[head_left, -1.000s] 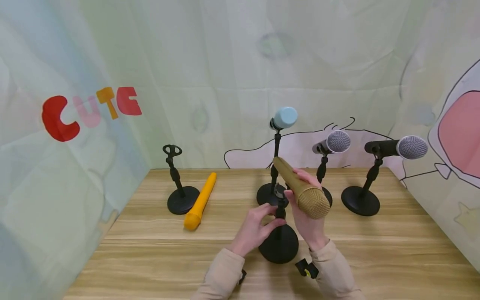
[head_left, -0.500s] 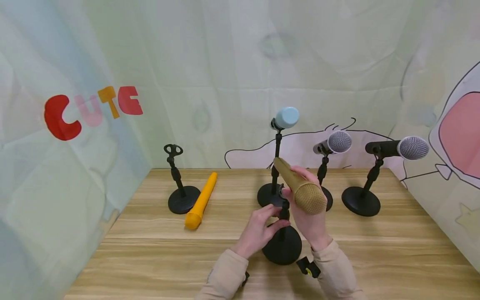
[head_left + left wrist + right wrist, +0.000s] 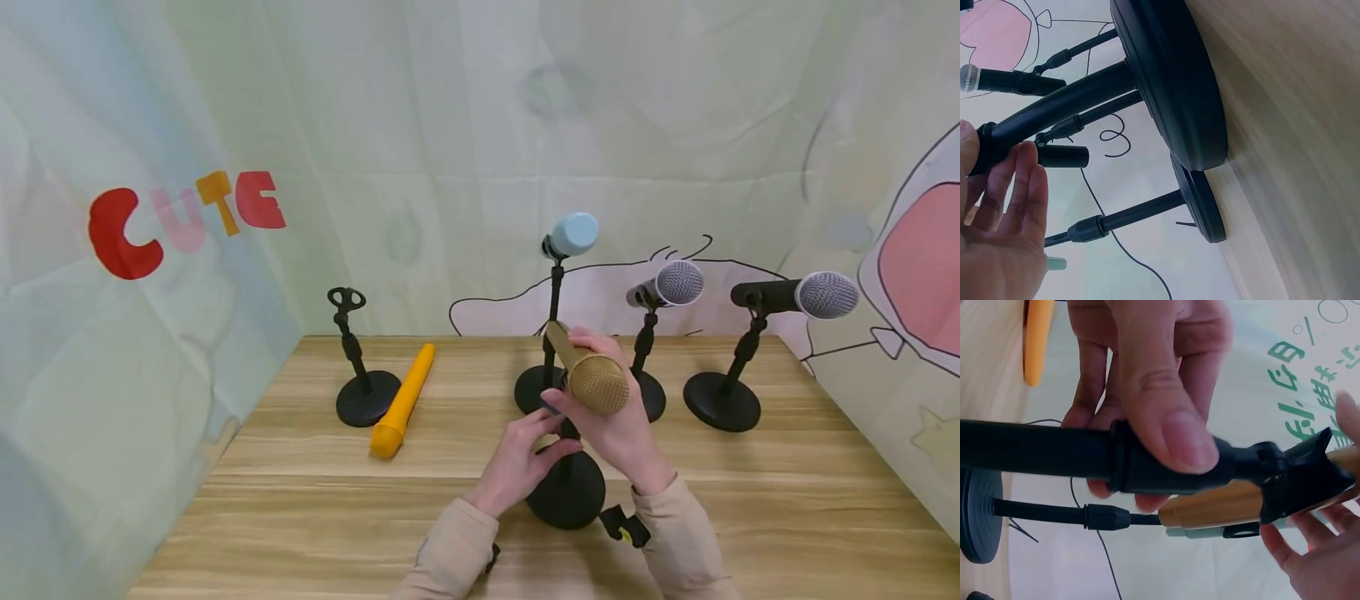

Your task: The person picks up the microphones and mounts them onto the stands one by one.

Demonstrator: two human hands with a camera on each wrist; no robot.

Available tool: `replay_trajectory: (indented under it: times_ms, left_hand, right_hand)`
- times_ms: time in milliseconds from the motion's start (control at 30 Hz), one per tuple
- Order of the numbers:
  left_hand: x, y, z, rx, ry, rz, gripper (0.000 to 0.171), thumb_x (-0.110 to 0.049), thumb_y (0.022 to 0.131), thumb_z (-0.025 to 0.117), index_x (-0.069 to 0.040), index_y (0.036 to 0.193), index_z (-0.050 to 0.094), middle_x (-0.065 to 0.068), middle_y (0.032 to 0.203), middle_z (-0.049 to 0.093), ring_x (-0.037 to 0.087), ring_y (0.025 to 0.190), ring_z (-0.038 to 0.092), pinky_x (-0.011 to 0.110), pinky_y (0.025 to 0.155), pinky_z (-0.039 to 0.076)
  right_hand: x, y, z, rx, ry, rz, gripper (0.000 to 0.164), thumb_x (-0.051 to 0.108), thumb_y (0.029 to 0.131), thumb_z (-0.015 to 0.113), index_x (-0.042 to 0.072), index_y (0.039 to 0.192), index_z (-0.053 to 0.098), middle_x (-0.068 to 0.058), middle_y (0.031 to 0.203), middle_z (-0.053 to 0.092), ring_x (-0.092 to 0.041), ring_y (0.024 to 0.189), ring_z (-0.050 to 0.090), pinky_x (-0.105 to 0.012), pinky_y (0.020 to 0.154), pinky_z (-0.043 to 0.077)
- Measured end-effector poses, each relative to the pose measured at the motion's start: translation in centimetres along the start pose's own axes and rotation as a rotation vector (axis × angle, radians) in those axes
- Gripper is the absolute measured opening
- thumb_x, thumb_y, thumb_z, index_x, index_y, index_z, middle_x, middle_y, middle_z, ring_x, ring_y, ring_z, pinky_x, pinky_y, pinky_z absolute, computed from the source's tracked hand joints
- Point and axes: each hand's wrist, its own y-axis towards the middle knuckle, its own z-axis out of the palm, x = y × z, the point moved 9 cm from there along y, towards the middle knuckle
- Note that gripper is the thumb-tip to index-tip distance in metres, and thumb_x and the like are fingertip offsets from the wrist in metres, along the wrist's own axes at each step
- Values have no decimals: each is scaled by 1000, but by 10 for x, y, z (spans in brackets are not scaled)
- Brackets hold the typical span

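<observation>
My left hand (image 3: 516, 462) pinches the collar of a black microphone stand (image 3: 567, 497) between thumb and fingers, as the left wrist view also shows at the stand's shaft (image 3: 1066, 106). In my right hand (image 3: 621, 429) is a gold microphone (image 3: 598, 383), its mesh head toward me and its handle angled up and away. The right wrist view shows the stand's clip (image 3: 1304, 481) overlapping the gold handle (image 3: 1210, 506), with the right fingertips close around them. In the head view the hand and microphone mostly hide this clip.
An orange microphone (image 3: 405, 400) lies on the wooden table (image 3: 300, 517) beside a stand with an unfilled clip (image 3: 347, 298). Behind my hands stand a light blue microphone (image 3: 575, 234) and two silver-headed ones (image 3: 679, 283) on stands. Printed cloth walls (image 3: 420, 100) surround the table.
My right hand has moved left and a little down with the gold microphone, bringing it over the stand's top. Left hand and stand shifted slightly right, then stayed nearly still.
</observation>
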Motion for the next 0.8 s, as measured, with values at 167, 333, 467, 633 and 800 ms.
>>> replay_trajectory:
  times_ms: [167,333,467,633,800]
  left_hand:
    - [-1,0,0,-2,-5,20,20,-14,89,74,-6,108,74,6,104,73,17,98,71,30,85,59]
    - [-1,-1,1,15,-29,8,27,-14,90,73,-4,116,72,6,106,72,17,98,71,35,83,60]
    - [-2,-1,3,20,-28,26,27,-14,91,73,-5,116,72,5,106,71,16,97,70,30,84,59]
    - [-6,0,4,10,0,61,27,-13,90,74,-3,114,72,5,100,70,13,85,65,28,75,57]
    - [-6,0,3,3,26,59,30,-14,88,76,-3,116,73,6,101,71,13,85,65,31,74,58]
  right_hand:
    - [-4,-1,3,69,-20,-28,85,-13,66,86,-2,138,43,-24,143,46,-12,141,42,-17,116,31]
    - [-12,-1,0,68,-104,-45,77,-15,66,83,-4,133,46,-25,137,49,-20,131,49,-14,112,33]
    - [-14,2,-1,49,-89,-57,71,-17,67,81,-4,129,48,-24,131,51,-18,127,51,-16,111,34]
    - [-16,4,0,-16,-91,-96,66,-16,68,78,-7,126,48,-24,124,54,-23,119,53,-18,112,34]
    - [-19,4,-1,-67,-79,-99,61,-11,70,81,-10,123,49,-26,119,57,-22,118,54,-21,112,37]
